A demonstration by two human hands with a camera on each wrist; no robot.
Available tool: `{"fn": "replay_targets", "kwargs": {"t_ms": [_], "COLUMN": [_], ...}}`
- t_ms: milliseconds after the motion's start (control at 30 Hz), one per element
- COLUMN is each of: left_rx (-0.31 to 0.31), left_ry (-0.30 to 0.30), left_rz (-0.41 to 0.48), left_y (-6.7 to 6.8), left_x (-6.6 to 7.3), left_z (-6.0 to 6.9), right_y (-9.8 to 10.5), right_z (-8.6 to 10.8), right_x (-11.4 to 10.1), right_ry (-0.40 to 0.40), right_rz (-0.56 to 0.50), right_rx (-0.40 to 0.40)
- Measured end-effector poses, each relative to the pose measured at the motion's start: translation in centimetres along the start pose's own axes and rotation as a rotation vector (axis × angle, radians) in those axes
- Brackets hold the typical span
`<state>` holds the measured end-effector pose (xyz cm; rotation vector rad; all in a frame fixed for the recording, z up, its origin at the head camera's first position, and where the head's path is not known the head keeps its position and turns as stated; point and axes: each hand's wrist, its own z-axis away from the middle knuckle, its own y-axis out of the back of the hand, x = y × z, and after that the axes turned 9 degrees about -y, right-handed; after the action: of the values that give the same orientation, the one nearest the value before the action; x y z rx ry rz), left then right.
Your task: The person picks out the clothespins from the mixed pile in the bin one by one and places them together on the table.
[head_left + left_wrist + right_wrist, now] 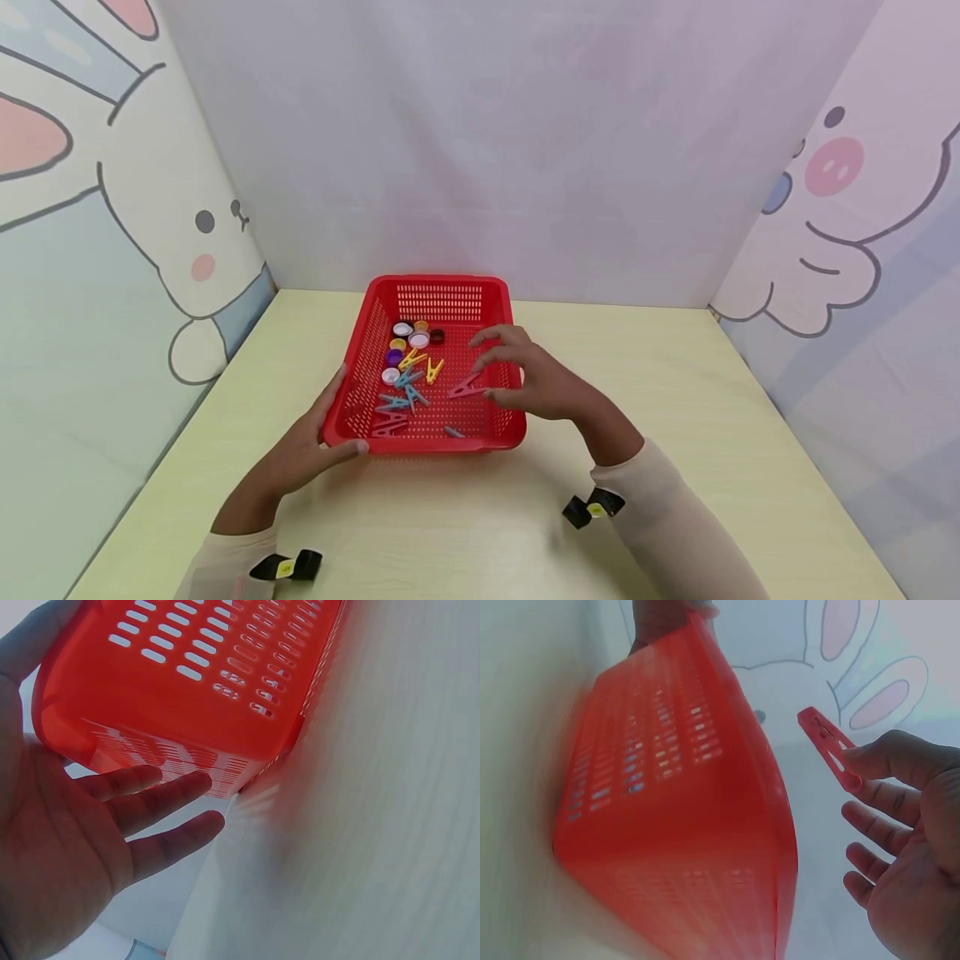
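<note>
Here's the right hand (528,379), over the right side of the red basket (442,446), and it has a pink clip (824,742) pinched between thumb and forefinger, the other fingers loose and spread! The right wrist view shows that clip above the rim, touching nothing but the fingers. Over on the near left corner, the left hand (303,450) steadies the basket, thumb lying along the near rim, fingers fairly straight against the left side, no clip in its grasp.

And the state of play inside? Caps (418,339) cluster on the far left; coming nearer, yellow clips (435,372), then blue clips (412,395), then more pink clips (390,423) by the near left corner. By the look of it, most of the gathering by kind and colour is done. What's left, I'd judge: the pink one in hand, plus a lone grey-blue piece (454,432) near the front wall, probably a clip, too small to be sure.
</note>
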<state>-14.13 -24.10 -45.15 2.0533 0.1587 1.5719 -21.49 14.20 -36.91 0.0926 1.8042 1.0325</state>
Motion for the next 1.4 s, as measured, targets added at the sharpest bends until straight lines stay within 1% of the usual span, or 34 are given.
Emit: {"fn": "replay_targets", "kwargs": {"t_ms": [100, 233, 433, 633, 867, 1033, 1233, 1400], "left_rx": [0.001, 0.001, -0.001, -0.002, -0.001, -0.002, -0.004, -0.005], "left_ry": [-0.003, -0.009, -0.014, -0.013, -0.017, -0.019, -0.026, -0.022], "left_rz": [0.001, 0.002, 0.006, 0.003, 0.004, 0.005, 0.003, 0.001], "left_y": [-0.1, -0.1, 0.0, -0.1, -0.1, -0.1, -0.2, -0.2], "left_x": [0.0, -0.1, -0.2, -0.2, -0.2, -0.1, -0.2, -0.3], "left_z": [0.0, 0.0, 0.0, 0.0, 0.0, -0.1, -0.1, 0.0], "right_y": [0.8, 1.7, 2.8, 3.6, 4.6, 5.2, 5.7, 5.7], "right_z": [0.4, 1.0, 1.7, 2.2, 2.7, 2.8, 3.0, 3.0], "right_x": [0.7, 1.5, 2.9, 4.4, 6.3, 8.1, 10.4, 11.7], "right_ry": [0.023, 0.020, 0.017, 0.015, -0.015, -0.043, -0.076, -0.131], "right_rz": [0.003, 0.009, 0.033, 0.023, 0.005, -0.033, -0.082, -0.122], "right_rx": [-0.022, -0.029, 0.015, 0.063, 0.088, 0.075, 0.035, 0.008]}}
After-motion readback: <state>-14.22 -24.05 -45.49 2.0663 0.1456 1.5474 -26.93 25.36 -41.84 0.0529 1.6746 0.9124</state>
